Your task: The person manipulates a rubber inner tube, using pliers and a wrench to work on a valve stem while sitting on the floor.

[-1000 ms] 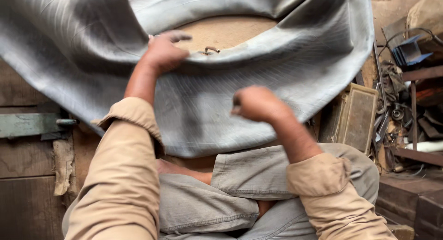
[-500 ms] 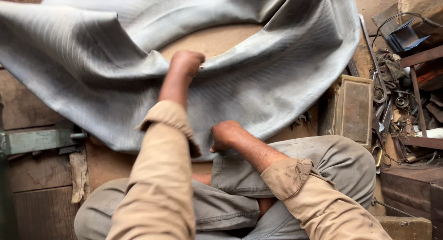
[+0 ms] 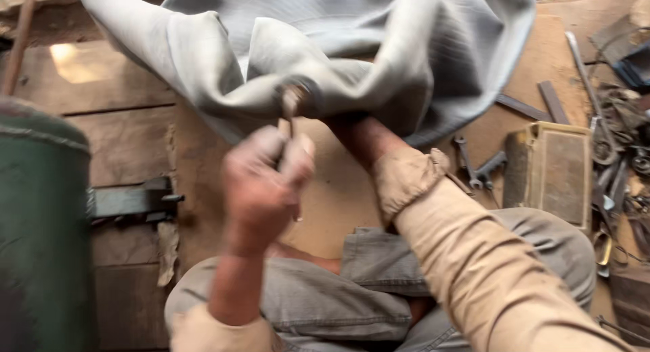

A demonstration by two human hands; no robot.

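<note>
A big grey rubber inner tube (image 3: 379, 47) lies bunched in folds on the wooden floor in front of my crossed legs. A small metal valve (image 3: 295, 97) sticks out of its near fold. My left hand (image 3: 264, 186) is closed just below the valve, thumb and fingers pinching the thin metal stem that hangs from it. My right arm in a tan sleeve crosses from the lower right. Only the wrist of my right hand (image 3: 357, 134) shows; the fingers are hidden under the tube's fold beside the valve.
A dark green drum (image 3: 40, 230) stands at the left edge, with a metal bracket (image 3: 132, 200) next to it on the boards. Right of my knee lie wrenches (image 3: 477, 168), a worn yellowish flat box (image 3: 556, 170), metal bars and a heap of scrap tools (image 3: 613, 122).
The tube was spread wide under both pressing hands; now it is gathered up. My left hand has come back to the valve and my right hand has gone under the fold.
</note>
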